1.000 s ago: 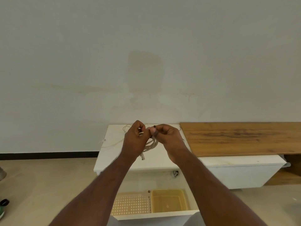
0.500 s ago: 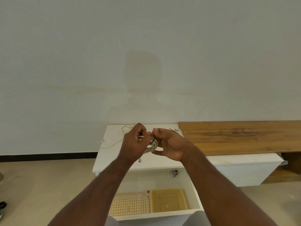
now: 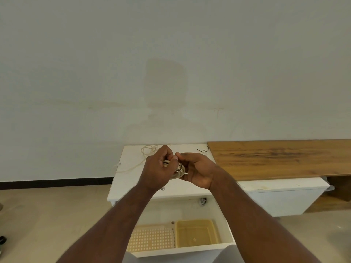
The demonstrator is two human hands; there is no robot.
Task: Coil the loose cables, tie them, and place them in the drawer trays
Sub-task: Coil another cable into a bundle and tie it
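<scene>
- My left hand (image 3: 158,168) grips the coiled white cable (image 3: 179,172) above the white desk (image 3: 129,179)
- My right hand (image 3: 197,170) pinches a thin dark tie (image 3: 180,166) at the coil
- A loose cable (image 3: 146,151) lies behind on the desk
- Below, the open drawer (image 3: 182,250) holds a perforated tray (image 3: 152,238) and a yellow tray (image 3: 196,234)

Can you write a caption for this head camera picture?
Both hands tie a coiled cable above the open drawer.
</scene>
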